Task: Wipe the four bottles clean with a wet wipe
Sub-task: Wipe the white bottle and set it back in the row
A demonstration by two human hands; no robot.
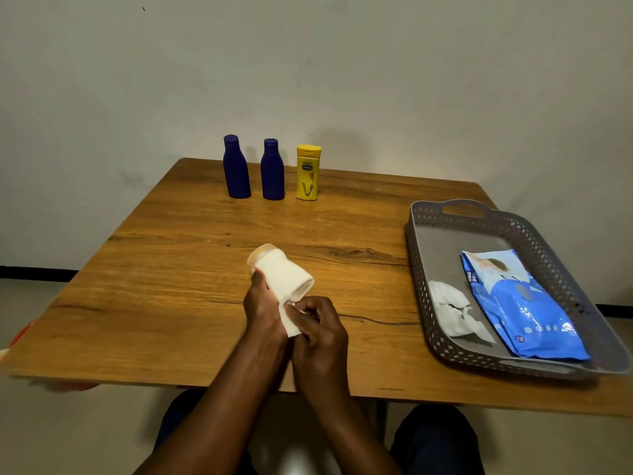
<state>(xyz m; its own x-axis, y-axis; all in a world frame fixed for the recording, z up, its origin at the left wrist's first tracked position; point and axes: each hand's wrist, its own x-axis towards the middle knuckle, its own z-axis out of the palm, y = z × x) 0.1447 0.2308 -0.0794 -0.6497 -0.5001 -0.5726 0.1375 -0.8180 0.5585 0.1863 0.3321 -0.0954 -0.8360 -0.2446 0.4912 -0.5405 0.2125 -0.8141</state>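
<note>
My left hand grips a pale bottle held tilted above the table, its yellowish cap pointing up and left. A white wet wipe is wrapped around the bottle's body, hiding most of it. My right hand pinches the wipe's loose lower end just below the bottle. At the back of the table stand two dark blue bottles and a yellow bottle, upright in a row.
A grey perforated tray sits at the right of the wooden table. It holds a blue wet-wipe pack and a crumpled white wipe. My knees show below the table's front edge.
</note>
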